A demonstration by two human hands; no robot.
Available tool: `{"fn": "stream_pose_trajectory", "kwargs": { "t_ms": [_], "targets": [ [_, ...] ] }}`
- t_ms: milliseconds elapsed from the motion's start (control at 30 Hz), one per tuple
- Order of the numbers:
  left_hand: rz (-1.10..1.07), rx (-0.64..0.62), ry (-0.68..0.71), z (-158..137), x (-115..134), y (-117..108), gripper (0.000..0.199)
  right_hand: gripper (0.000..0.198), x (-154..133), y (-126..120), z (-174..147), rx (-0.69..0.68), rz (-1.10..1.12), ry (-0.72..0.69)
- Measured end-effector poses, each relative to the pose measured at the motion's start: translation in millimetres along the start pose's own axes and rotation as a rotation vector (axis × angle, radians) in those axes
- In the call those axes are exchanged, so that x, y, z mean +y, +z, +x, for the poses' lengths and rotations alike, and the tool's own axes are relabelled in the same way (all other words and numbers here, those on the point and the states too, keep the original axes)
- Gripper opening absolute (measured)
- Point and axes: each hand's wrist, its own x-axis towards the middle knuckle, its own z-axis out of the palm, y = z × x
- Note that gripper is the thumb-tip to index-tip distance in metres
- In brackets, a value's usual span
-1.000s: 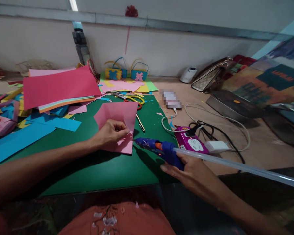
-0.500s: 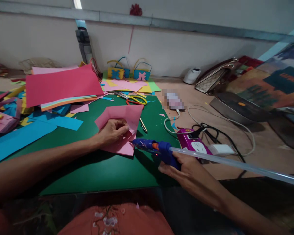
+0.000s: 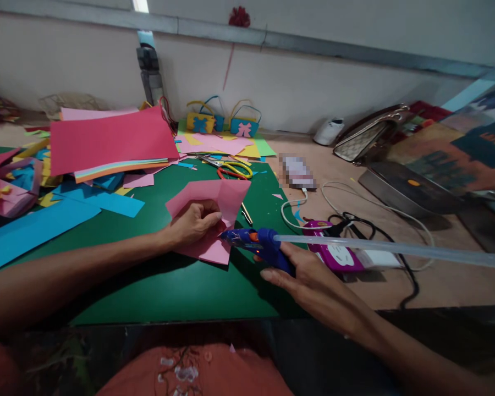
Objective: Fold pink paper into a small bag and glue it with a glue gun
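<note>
My left hand [image 3: 198, 223] is closed on a folded pink sheet of paper [image 3: 231, 198], thumb and fingers pinching it over the green mat [image 3: 148, 297]. My right hand [image 3: 301, 269] wraps round the handle of a blue hot glue gun [image 3: 268, 247], and a small orange light glows on its side. A long clear glue stick [image 3: 375, 247] sticks out of the gun's back toward the right. The gun's nozzle points left and is at the lower part of the pink paper, close to my left fingers; whether it touches the paper I cannot tell.
Scissors [image 3: 235, 170] and a pen [image 3: 246, 214] lie beyond the paper. Stacked coloured sheets [image 3: 111, 137] and blue strips [image 3: 37, 231] are at left. Small paper bags [image 3: 244, 127] stand at the back. A purple power strip [image 3: 338, 253] with cables is at right, below a phone [image 3: 297, 171].
The view has shifted slightly, so the scene sits further right. The glue gun has moved a little left relative to the table, its nozzle nearer my left fingers, and the glue stick lies more level.
</note>
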Motion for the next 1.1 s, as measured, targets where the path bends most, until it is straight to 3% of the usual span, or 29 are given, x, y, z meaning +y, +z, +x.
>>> {"fn": "stream_pose_trajectory", "kwargs": {
  "t_ms": [1100],
  "targets": [
    [0.104, 0.022, 0.039, -1, -1, -2, 0.017, 0.004, -3, -3, 4, 0.020, -0.140, -0.065]
  ]
}}
